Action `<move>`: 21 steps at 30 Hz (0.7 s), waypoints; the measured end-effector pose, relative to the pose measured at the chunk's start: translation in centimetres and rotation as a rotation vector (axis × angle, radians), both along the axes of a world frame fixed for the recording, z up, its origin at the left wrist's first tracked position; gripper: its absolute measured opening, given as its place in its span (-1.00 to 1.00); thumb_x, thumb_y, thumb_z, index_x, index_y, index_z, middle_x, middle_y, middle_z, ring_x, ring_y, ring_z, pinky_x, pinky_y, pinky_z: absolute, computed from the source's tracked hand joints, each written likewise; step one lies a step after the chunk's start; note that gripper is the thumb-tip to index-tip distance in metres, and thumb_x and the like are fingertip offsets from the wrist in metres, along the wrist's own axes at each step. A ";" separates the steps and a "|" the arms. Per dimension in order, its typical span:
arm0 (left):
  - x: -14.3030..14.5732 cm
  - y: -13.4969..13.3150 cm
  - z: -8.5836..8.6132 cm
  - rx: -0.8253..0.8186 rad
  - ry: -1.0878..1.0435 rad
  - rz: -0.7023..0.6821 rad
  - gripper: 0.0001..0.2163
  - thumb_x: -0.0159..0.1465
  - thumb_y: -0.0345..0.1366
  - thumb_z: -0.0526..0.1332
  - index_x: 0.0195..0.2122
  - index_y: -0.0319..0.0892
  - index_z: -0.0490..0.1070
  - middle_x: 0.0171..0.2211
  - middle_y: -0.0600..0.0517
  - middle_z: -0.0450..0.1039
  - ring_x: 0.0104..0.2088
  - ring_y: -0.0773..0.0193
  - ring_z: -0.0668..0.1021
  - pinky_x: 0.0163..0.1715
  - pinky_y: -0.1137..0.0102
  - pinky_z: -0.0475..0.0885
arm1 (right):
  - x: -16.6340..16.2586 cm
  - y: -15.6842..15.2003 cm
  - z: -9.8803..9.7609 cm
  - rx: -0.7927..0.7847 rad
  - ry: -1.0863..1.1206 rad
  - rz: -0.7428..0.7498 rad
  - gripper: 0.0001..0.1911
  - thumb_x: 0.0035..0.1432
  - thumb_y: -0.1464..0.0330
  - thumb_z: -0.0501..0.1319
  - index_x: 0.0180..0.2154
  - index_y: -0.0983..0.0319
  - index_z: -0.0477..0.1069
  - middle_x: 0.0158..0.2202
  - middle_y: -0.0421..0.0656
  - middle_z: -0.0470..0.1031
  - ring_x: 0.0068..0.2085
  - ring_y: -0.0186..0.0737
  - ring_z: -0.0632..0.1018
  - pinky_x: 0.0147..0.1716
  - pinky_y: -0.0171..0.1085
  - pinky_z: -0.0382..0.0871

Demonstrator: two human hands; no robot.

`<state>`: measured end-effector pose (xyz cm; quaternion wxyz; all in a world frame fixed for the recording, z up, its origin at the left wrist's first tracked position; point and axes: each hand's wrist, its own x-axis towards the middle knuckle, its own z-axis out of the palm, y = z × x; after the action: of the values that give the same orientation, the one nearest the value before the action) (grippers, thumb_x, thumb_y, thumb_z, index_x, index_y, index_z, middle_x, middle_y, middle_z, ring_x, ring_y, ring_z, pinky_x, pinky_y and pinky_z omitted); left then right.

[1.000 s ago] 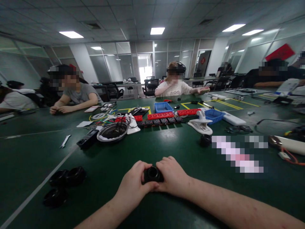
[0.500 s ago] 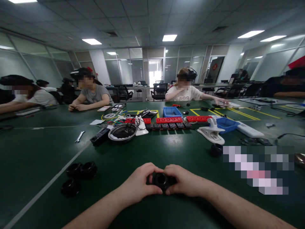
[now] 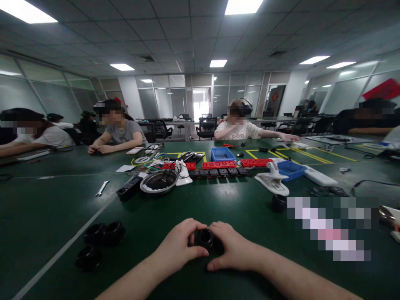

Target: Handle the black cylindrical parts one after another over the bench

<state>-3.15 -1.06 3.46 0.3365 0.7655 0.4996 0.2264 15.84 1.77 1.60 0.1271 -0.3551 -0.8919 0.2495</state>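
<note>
A small black ring-shaped part (image 3: 206, 237) with a round hole through its middle sits between my hands, low over the green table. My left hand (image 3: 181, 241) is closed on its left side, forefinger at the top and thumb along the lower edge. The fingertips of my right hand (image 3: 233, 246) rest by its upper right edge, while the right thumb stretches away from it, lower down. Something dark, part or shadow, shows inside the right hand's curve; I cannot tell which. Similar black parts (image 3: 114, 232) stand together to the left, and a single black part (image 3: 279, 203) is to the right.
Farther off are a wrench (image 3: 102, 188), a metal bowl (image 3: 158, 182), a white clip stand (image 3: 273, 179), red power strips (image 3: 215, 164) and blue trays (image 3: 223, 154). A blurred patch (image 3: 331, 229) covers the right side. Several people sit around the table.
My right thumb has come away from the black part and the right hand has opened wider. The left hand keeps its hold. The camera view has tilted up and shifted slightly.
</note>
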 end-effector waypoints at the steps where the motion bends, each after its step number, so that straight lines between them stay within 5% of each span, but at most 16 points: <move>1: -0.2 0.1 0.1 -0.013 -0.009 -0.023 -0.68 0.02 -0.35 0.30 -0.15 -0.11 0.40 -0.34 0.11 0.32 -0.40 0.30 0.38 -0.43 0.47 0.26 | 0.3 0.3 0.2 -0.040 0.008 0.038 -0.46 -0.24 0.20 0.40 -0.17 0.23 0.37 -0.26 -0.18 0.38 -0.21 -0.13 0.37 -0.21 -0.21 0.24; 4: -0.3 0.2 0.3 -0.026 -0.026 -0.061 -0.66 0.02 -0.37 0.30 -0.14 -0.09 0.40 -0.32 0.10 0.32 -0.37 0.28 0.40 -0.41 0.47 0.26 | 0.7 0.9 0.5 -0.130 0.019 0.071 -0.62 -0.21 0.35 0.40 -0.26 0.23 0.43 -0.32 -0.23 0.37 -0.26 -0.21 0.39 -0.28 -0.30 0.25; 7: 0.0 -0.1 0.4 -0.035 -0.001 -0.033 -0.67 -0.02 -0.36 0.32 -0.17 -0.11 0.41 -0.34 0.11 0.33 -0.37 0.27 0.41 -0.42 0.47 0.25 | 0.3 0.8 0.2 -0.157 0.015 -0.061 -0.65 -0.28 0.35 0.44 -0.36 0.25 0.42 -0.40 -0.26 0.36 -0.34 -0.26 0.40 -0.40 -0.37 0.23; 11: 0.8 -0.9 1.1 -0.005 0.148 0.149 -0.67 -0.07 -0.34 0.34 -0.24 -0.15 0.40 -0.33 0.06 0.37 -0.37 0.19 0.42 -0.43 0.42 0.23 | -1.1 0.2 -1.0 0.027 -0.082 -0.197 -0.53 -0.37 0.08 0.41 -0.46 0.25 0.38 -0.44 -0.20 0.38 -0.39 -0.18 0.38 -0.42 -0.28 0.22; 15: 1.3 -1.1 2.0 -0.033 0.250 0.188 -0.67 -0.06 -0.36 0.32 -0.22 -0.18 0.40 -0.27 -0.02 0.38 -0.31 0.09 0.43 -0.39 0.36 0.23 | -2.0 0.1 -2.5 0.214 -0.124 -0.226 -0.55 -0.30 0.09 0.36 -0.41 0.26 0.38 -0.34 -0.07 0.44 -0.28 -0.01 0.38 -0.24 -0.09 0.20; 21: 0.5 -0.3 2.0 -0.091 0.176 0.066 -0.66 -0.04 -0.37 0.32 -0.20 -0.09 0.42 -0.30 0.07 0.37 -0.34 0.19 0.42 -0.40 0.41 0.24 | -0.5 0.8 -1.9 0.040 0.013 -0.027 -0.46 -0.27 0.17 0.38 -0.20 0.21 0.37 -0.25 -0.11 0.39 -0.23 -0.05 0.36 -0.21 -0.13 0.19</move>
<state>-2.63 -1.33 5.44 0.3180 0.7497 0.5617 0.1464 15.33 2.61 -0.33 0.1432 -0.3627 -0.8911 0.2322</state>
